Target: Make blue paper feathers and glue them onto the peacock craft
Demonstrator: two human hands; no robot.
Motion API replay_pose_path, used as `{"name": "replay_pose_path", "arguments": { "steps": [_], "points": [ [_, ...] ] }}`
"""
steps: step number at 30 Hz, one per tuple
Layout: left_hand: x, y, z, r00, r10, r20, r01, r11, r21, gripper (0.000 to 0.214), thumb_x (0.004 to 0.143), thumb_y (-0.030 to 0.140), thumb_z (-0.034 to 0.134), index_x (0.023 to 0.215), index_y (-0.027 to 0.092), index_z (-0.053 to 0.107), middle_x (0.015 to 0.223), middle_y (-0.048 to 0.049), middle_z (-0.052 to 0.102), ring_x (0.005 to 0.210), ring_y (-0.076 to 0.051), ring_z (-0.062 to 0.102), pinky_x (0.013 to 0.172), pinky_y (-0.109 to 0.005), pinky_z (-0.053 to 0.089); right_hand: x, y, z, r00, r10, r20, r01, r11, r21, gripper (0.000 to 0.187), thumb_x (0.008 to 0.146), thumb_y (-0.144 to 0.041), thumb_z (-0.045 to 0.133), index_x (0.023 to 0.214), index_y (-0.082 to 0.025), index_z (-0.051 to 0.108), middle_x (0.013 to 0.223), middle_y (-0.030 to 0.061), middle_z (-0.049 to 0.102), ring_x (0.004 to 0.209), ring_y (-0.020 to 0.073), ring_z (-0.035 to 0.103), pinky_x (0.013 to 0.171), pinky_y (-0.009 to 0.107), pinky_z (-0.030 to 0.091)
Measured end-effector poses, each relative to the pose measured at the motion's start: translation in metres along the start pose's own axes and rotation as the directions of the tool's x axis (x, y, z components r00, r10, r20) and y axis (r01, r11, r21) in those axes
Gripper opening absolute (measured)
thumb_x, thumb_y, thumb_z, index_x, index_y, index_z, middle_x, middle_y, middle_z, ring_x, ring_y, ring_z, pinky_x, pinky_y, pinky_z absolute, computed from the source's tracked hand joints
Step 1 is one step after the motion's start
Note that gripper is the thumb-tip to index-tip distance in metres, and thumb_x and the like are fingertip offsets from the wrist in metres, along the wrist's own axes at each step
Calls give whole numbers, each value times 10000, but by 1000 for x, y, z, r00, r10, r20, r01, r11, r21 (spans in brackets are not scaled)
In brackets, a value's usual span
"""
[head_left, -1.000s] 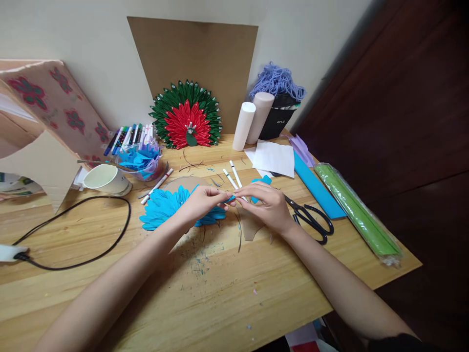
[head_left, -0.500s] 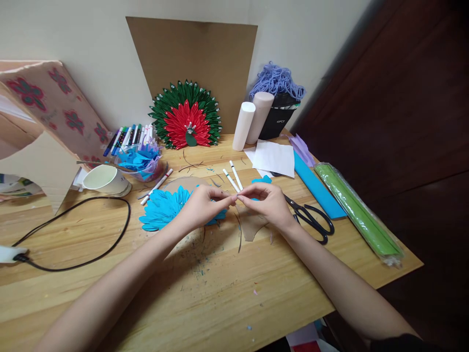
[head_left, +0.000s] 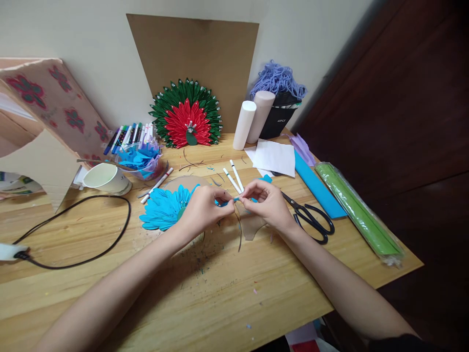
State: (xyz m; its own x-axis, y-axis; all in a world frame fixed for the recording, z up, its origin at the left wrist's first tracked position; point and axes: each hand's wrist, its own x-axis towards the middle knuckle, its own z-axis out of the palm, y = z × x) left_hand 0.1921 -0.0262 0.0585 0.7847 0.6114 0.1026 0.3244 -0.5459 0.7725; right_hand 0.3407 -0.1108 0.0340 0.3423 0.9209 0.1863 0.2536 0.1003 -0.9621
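Left hand (head_left: 205, 208) and right hand (head_left: 270, 208) in tight pinches on a slim, bright-blue strip (head_left: 236, 199)

The left hand (head_left: 208, 208) partly hides the blue petal fan (head_left: 161, 208), and just right of that fan it and the right hand (head_left: 266, 204) pinch a small blue piece (head_left: 236, 199) between their fingertips. Behind the fan a red-and-green peacock (head_left: 188, 122) stands before a cardboard sheet (head_left: 198, 54); a paper cup (head_left: 106, 180) stands to the fan's left, and black scissors (head_left: 301, 210) lie well to its right.
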Motion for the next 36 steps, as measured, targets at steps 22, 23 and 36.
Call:
{"name": "replay_pose_path", "arguments": {
  "steps": [22,23,36],
  "points": [
    [1,-6,-25,998,-16,-65,22,995,95,250,776,308,516,674,153,683,731,-59,695,678,-160,609,659,-251,448,9,-2,-21,988,-8,-153,5,1000,-24,126,665,-256,686,748,-169,650,741,33,674,705,153,634,662,283,527],
    [1,-6,-26,997,-50,-55,52,998,35,283,792,331,499,678,147,681,739,-64,696,685,-162,614,660,-254,455,8,-2,-20,987,-25,-157,22,999,-26,123,673,-258,681,756,-171,653,751,34,676,714,154,635,667,285,528],
    [1,-6,-16,964,-231,130,262,912,-316,283,754,401,575,726,143,688,709,-61,697,658,-141,626,632,-241,483,-2,-5,-1,1000,-8,-4,8,998,-65,190,720,-316,637,858,-185,653,867,54,676,794,163,633,721,312,525]
  ]
}}
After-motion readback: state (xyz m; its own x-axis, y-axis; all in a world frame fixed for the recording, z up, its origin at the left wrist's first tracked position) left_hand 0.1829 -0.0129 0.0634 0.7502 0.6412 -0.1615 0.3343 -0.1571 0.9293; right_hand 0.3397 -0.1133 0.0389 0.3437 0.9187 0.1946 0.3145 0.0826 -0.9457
